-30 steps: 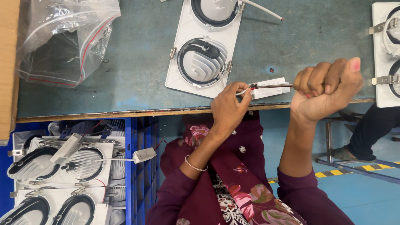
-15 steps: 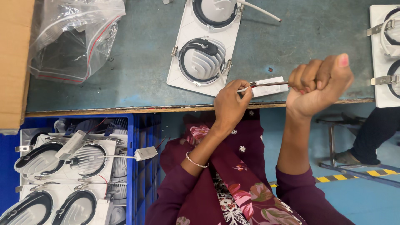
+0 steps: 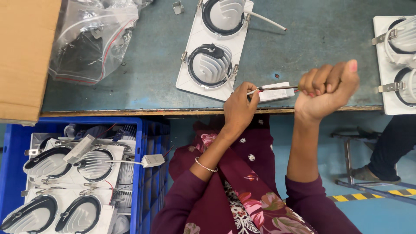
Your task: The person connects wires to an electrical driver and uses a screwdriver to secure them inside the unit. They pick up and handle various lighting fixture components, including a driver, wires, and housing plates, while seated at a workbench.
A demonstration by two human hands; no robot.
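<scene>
both grips closed: left hand [image 3: 239,106] pinching white cable [image 3: 252,91], right hand [image 3: 328,89] fisted round thin tool [image 3: 277,88], above desk [image 3: 143,89] edge beside twin lamp fixture [image 3: 212,52].

The scene is seen through a single camera worn on the head and aimed almost straight down. The far edge of the worn grey-green tabletop [image 3: 143,86] lies beyond the top of the frame, and its wooden near edge runs across the middle. The purple floral-clothed lap and both forearms are viewed from close above, so the left hand [image 3: 239,108] and right hand [image 3: 328,89] fill the centre at short range. A blue plastic crate [image 3: 149,143] beside the seat is taken in at lower left, and blue floor at lower right. No second view is provided, so nothing is shared.
</scene>
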